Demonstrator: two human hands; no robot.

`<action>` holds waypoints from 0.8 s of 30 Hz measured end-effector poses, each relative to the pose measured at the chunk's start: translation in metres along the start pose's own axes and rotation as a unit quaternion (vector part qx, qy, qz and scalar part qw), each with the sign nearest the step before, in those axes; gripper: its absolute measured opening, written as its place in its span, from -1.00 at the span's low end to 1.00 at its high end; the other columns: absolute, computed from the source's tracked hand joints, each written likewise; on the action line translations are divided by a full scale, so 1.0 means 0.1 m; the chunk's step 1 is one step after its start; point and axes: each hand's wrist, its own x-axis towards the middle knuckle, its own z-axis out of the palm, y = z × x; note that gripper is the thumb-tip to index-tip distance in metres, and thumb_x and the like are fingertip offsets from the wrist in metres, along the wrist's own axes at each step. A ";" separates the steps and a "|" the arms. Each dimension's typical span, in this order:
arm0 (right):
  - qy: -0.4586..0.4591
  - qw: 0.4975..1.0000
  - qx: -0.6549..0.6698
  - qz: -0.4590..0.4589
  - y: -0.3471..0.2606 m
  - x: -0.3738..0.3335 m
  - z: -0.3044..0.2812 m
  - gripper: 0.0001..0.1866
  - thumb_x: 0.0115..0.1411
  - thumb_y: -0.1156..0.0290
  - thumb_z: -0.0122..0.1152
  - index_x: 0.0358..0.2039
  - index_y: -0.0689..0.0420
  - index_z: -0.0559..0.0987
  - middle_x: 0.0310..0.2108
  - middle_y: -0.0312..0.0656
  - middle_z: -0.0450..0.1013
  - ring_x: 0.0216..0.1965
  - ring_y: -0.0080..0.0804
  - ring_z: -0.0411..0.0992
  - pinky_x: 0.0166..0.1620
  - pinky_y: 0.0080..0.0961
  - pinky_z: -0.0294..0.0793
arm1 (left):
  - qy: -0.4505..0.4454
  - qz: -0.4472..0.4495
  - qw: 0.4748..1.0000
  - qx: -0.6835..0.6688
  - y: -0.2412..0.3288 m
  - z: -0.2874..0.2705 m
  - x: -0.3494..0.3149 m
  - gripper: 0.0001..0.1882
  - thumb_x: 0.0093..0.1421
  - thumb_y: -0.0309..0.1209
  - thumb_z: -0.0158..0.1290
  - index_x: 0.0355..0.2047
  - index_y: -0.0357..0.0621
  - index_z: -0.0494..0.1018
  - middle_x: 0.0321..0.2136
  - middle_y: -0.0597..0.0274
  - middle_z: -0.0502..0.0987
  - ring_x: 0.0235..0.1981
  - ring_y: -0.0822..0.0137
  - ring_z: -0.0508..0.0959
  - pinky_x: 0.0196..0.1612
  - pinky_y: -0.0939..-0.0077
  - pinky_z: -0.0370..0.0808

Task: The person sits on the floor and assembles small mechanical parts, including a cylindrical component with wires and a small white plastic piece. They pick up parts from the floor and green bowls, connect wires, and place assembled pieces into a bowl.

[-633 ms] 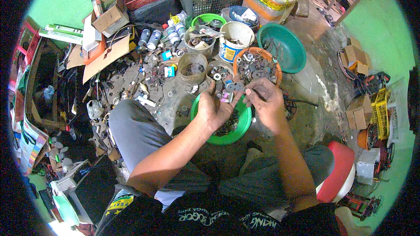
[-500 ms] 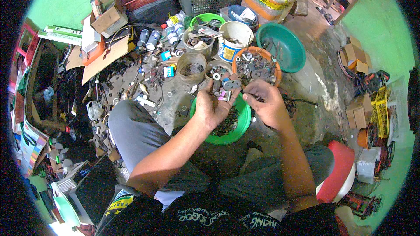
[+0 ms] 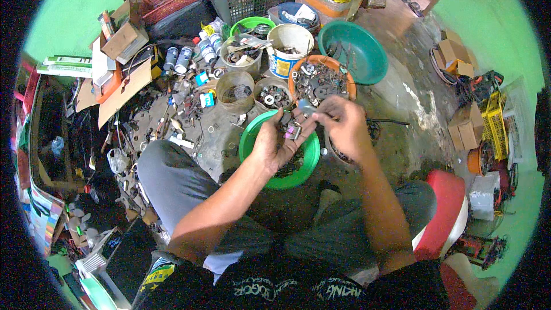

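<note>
My left hand [image 3: 275, 142] is turned palm up over the green basin [image 3: 313, 163], cradling several small metal parts. Among them are a shiny cylindrical piece [image 3: 294, 132] and a small purple piece [image 3: 288, 131]. My right hand [image 3: 347, 129] is closed in a pinch at the left fingertips, on a flat grey metal plate [image 3: 306, 107] that is blurred by motion. Loose dark bits lie inside the green basin, partly hidden by my left hand.
Beyond my hands stand an orange basin [image 3: 351, 74] of metal parts, a white bucket [image 3: 287, 37], a teal basin [image 3: 376, 60] and small tubs of scrap. Loose parts litter the floor at left. A grey crate [image 3: 252, 0] stands behind; cardboard boxes [image 3: 466, 127] sit at right.
My right hand has closed on the flat grey plate, which lay at the left fingers before. The whole view has shifted slightly, with surroundings moving left.
</note>
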 end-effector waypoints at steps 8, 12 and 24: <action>0.159 0.983 -0.026 0.089 0.72 0.34 -0.59 -0.77 0.12 0.44 0.28 -0.24 0.29 0.59 -0.30 0.03 0.58 -0.25 -0.13 0.55 -0.13 -0.24 0.51 | 0.017 0.034 0.999 0.035 0.02 0.03 0.31 -0.49 0.46 -0.20 -0.41 0.11 -0.39 0.30 0.01 -0.11 0.49 0.08 0.02 0.51 0.19 0.16 0.48; 0.276 0.939 -0.139 0.152 1.48 0.33 -0.35 -0.65 0.05 0.37 0.34 -0.20 0.31 0.56 -0.25 0.10 0.56 -0.18 0.08 0.53 -0.08 -0.13 0.49 | 0.039 0.016 0.998 0.039 -0.02 -0.02 0.48 -0.57 0.47 -0.23 -0.36 0.00 -0.32 0.36 -0.05 -0.05 0.50 0.03 0.06 0.54 0.14 0.19 0.53; 0.216 0.944 -0.120 0.221 2.13 0.23 0.14 -0.77 -0.09 0.58 0.29 -0.34 0.28 0.66 -0.33 0.05 0.61 -0.24 -0.03 0.58 -0.10 -0.25 0.52 | -0.021 -0.050 0.998 0.045 -0.02 0.05 0.51 -0.62 0.46 -0.34 -0.29 0.11 -0.38 0.30 -0.01 -0.09 0.49 0.08 0.04 0.51 0.17 0.22 0.51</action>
